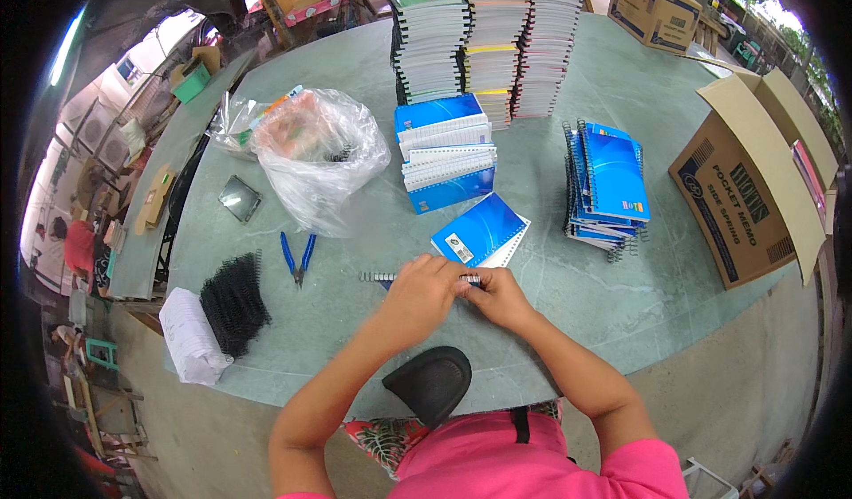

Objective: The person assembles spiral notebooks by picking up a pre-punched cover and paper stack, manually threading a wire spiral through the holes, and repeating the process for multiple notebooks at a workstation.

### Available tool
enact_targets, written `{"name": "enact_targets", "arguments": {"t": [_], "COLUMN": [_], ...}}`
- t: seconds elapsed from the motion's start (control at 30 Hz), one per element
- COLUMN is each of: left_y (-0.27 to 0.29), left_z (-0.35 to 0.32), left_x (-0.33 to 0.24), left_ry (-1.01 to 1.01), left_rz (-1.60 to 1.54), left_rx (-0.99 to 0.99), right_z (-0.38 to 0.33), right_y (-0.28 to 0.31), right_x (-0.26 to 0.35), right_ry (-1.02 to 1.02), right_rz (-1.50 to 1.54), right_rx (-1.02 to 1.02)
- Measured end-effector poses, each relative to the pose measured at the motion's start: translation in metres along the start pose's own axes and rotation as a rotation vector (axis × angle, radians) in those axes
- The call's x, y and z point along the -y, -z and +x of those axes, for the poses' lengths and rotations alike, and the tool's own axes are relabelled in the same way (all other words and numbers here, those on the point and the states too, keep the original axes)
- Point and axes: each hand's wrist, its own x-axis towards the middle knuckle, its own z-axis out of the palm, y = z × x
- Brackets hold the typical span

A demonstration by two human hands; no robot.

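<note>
Left hand point(421, 291), right hand point(500, 298): grips closed on coiled notebook point(384, 277), likely steadying it; pliers point(299, 274) handy on tabletop point(568, 322).

The hands point(424, 291) hide much of a black coil point(376, 277); at ten o'clock, a plastic bag point(319, 190) blurs its contents; at three, a carton point(733, 206) mostly conceals its contents.
</note>
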Motion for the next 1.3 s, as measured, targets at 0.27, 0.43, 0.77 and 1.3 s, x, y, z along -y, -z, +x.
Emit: {"name": "enact_targets", "arguments": {"t": [0.27, 0.43, 0.77, 1.3], "left_y": [-0.013, -0.021, 0.051, 0.001], "left_z": [0.006, 0.005, -0.008, 0.145], "left_x": [-0.008, -0.009, -0.005, -0.105], "left_ry": [-0.078, -0.07, 0.026, -0.452], "left_rz": [-0.098, -0.057, 0.266, 0.102], "left_rx": [-0.08, -0.121, -0.581, -0.575], "right_z": [0.002, -0.001, -0.025, -0.037], "right_y": [-0.005, -0.006, 0.067, 0.052], "right_x": [-0.024, -0.021, 0.068, -0.033], "right_ry": [0.136, 0.125, 0.546, 0.073], "right_rz": [0.136, -0.014, -0.081, 0.128], "right_rx": [0.002, -0.036, -0.424, -0.259]}}
